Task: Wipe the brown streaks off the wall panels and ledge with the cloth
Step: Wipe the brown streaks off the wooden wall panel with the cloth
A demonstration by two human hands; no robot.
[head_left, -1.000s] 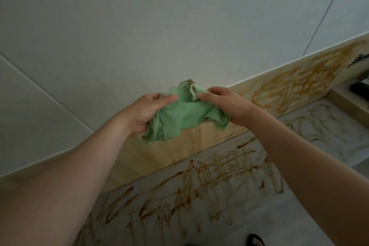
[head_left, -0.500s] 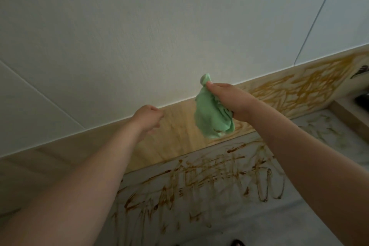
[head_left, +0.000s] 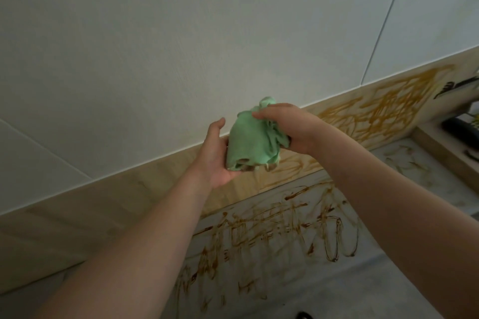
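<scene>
Head view: right hand grips bunched green cloth at top; left hand open, palm cupped under cloth's lower end. Cloth held before wood panel, above ledge; brown streaks on both.

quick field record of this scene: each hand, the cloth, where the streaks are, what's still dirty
right hand: grips the bunched top of the light green cloth
left hand: palm cupped against the cloth's lower side, thumb straight
cloth: crumpled, held between both hands in front of the wall, brownish patches at its lower edge
wooden wall panel: bare on the left, brown streaks on the right
grey ledge: streaked across, not yet wiped
white upper panels: no streaks visible
</scene>
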